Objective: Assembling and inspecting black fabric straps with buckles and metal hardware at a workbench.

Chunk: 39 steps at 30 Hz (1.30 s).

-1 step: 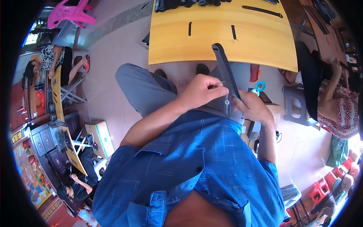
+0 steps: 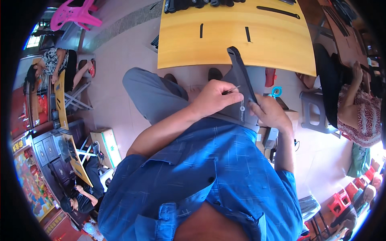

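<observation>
A long dark strap (image 2: 240,72) with a slotted, rounded end stretches up from my lap to the near edge of the yellow table (image 2: 281,52). It carries a pale round mark and pale lettering. My right hand (image 2: 271,112) is closed on the strap's right edge, thumb on top. My left hand (image 2: 215,96) is closed in a pinch beside the strap. A thin, pointed metal tool (image 2: 233,89) sticks out between its thumb and fingers, tip over the strap; its exact kind is too small to tell.
Two short black strips (image 2: 202,31) and a longer black strap (image 2: 278,12) lie on the table, with a pile of dark straps (image 2: 197,4) at its far edge. A grey stool (image 2: 315,112) and a seated person (image 2: 360,112) are at right. A cardboard box (image 2: 291,118) stands beside my right arm.
The strap and my right hand have shifted very slightly, and more of the strap's pale lettering shows. My left hand stays almost in place with the pointed tool.
</observation>
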Motion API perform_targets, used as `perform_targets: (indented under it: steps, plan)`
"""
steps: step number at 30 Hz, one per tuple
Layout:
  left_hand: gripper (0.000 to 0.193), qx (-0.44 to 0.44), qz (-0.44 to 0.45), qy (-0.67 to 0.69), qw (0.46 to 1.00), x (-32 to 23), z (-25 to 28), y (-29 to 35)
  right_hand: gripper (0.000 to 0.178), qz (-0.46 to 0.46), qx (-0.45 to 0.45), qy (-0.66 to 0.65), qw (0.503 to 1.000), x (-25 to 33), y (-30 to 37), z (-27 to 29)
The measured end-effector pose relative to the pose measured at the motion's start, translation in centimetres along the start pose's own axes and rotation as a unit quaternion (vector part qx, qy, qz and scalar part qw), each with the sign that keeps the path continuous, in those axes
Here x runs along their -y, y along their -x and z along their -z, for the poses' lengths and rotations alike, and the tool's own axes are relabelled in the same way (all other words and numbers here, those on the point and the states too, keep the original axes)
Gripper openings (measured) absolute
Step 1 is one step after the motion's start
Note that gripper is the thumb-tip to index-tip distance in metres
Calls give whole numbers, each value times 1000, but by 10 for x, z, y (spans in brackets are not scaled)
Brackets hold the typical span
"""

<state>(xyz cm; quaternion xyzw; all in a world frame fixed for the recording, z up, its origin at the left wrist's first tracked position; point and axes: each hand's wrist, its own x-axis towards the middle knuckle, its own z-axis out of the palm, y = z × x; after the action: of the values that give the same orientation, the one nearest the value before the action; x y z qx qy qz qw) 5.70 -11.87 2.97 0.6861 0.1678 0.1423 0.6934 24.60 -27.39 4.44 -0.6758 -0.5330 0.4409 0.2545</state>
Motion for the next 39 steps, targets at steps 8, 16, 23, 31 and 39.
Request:
perform_targets:
  steps: [8, 16, 23, 31, 39]
  plan:
    - [24, 119, 199, 302, 925, -55, -20, -9, 19, -40, -110, 84, 990, -38, 6, 24]
    - [38, 273, 222, 183, 918, -87, 44, 21, 29, -47, -219, 189, 956, -80, 67, 51]
    - [50, 317, 136, -179, 921, -173, 163, 30, 28, -255, -307, 115, 909, -205, 181, 37]
    - [34, 214, -58, -614, 758, -140, 104, -90, 16, -144, -180, -223, 947, -158, 86, -62]
    - [30, 166, -150, -742, 632, -116, 27, -241, 23, -115, -165, -422, 884, -111, 80, -73]
